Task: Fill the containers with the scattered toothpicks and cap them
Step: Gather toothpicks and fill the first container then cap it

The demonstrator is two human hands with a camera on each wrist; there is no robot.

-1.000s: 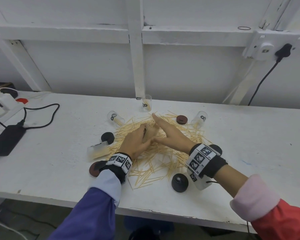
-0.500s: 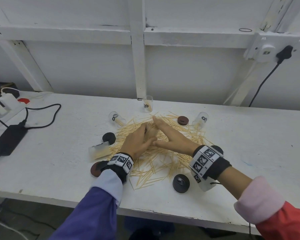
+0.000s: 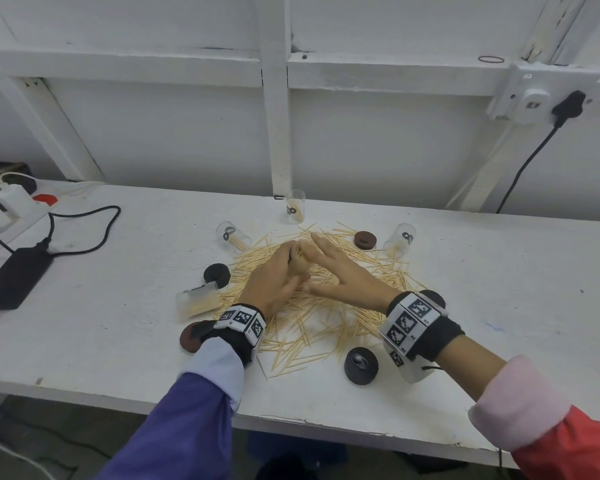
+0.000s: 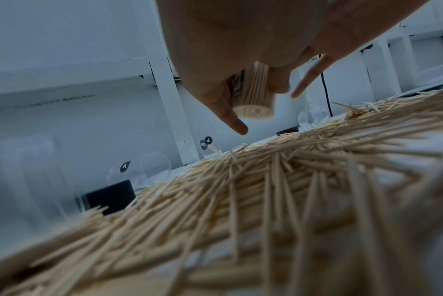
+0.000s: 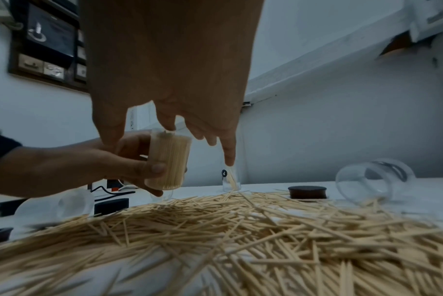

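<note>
The left hand [image 3: 274, 282] wraps its curled fingers and thumb round a small clear plastic cylinder packed tight with pale wooden toothpicks [image 5: 169, 162], holding it above the middle of the loose heap of scattered toothpicks [image 3: 312, 306] on the white table [image 3: 499, 306]. The cylinder's long axis stands close to upright, leaning a little. The right hand [image 3: 340, 271] lies just beside it on the right, fingers straight and spread, gripping nothing; in the right wrist view one fingertip [image 5: 168, 126] rests on the cylinder's top end, seemingly tamping or steadying the sticks. For capping, the right hand is probably the free one, and the nearest loose caps to it are the brown round cap [image 3: 365, 240] beyond the heap and the black round cap [image 3: 361, 365] at the near edge. Whether the cylinder's upper end is the open mouth I cannot tell; the fingers cover much of it, and in the head view both hands hide it almost wholly. Three other clear cylinders lie or stand behind the heap, nearly unfilled, and a lying container half full of toothpicks [image 3: 197, 299] sits to the left.
</note>
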